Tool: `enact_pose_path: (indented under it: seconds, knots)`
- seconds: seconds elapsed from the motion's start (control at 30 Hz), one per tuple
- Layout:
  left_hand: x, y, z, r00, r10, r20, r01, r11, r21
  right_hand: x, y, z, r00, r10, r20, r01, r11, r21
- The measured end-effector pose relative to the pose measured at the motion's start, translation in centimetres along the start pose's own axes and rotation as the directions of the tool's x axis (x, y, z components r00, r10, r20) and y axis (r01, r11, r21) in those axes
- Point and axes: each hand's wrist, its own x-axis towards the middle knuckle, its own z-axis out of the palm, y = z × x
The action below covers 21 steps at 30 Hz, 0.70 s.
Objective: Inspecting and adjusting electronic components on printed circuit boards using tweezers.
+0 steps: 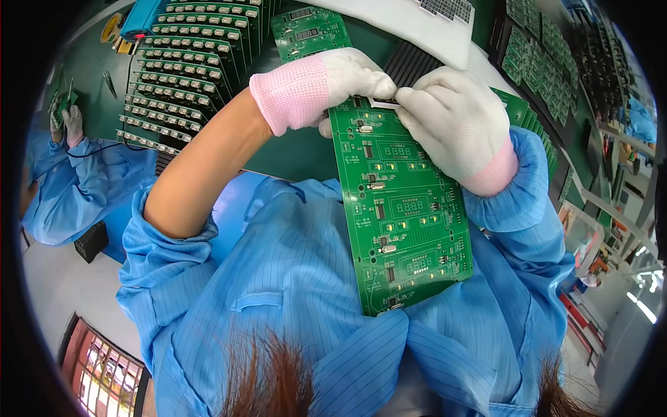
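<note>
A long green circuit board panel [406, 208] leans toward my chest, with printed display outlines, small chips and silver crystals on it. My left hand [347, 80], in a white glove with a pink cuff, grips its upper left edge, and its fingertips reach over the face. My right hand [451, 121], gloved the same way, is closed at the panel's upper end. Its fingertips pinch a small white-edged digit display module [384, 104], right beside the left fingertips. The fingers partly hide the module, so whether it is seated cannot be told.
Rows of upright circuit boards [184, 76] stand at the left, with a blue device [142, 19] behind. Another panel with displays [309, 33] lies ahead beside a black ribbed rack [413, 64]. More boards [535, 62] are at the right. A co-worker's gloved hand [73, 125] is far left, near tweezers [110, 85].
</note>
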Motion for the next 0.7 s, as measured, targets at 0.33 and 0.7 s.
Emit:
enact_pose_path:
  seconds: [0.33,0.7]
  knots:
    - [0.6,-0.9,1.0,1.0,-0.02,0.017,0.019,0.999,0.03,-0.2,0.2,-0.3,0.983,-0.093,0.161,0.103,0.993,-0.058]
    - [1.8,-2.4,-0.3,0.939,0.27,0.214,-0.344,0.785,0.516,-0.2,0.1,-0.1,0.954,-0.066,0.294,0.084,0.995,-0.049]
